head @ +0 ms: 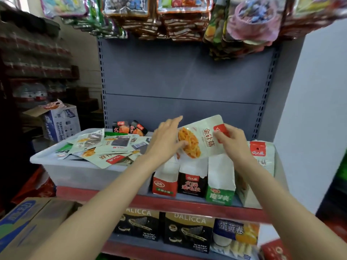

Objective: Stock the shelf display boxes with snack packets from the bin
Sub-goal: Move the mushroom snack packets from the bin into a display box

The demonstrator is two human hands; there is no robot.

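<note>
A pale snack packet with orange noodles and a red corner label is held tilted above the display boxes. My right hand pinches its right end near the red label. My left hand touches its left end, thumb on the front and fingers stretched out behind. Below stand a red box, a black box, a green box and a pale box at the far right with a matching packet upright in it. The translucent white bin on the left holds several loose packets.
Two black packets lean on the grey back panel behind the bin. Bags hang from hooks overhead. Wafer boxes and an egg-roll pack fill the lower shelf. Cardboard cartons sit at lower left, and a white wall is on the right.
</note>
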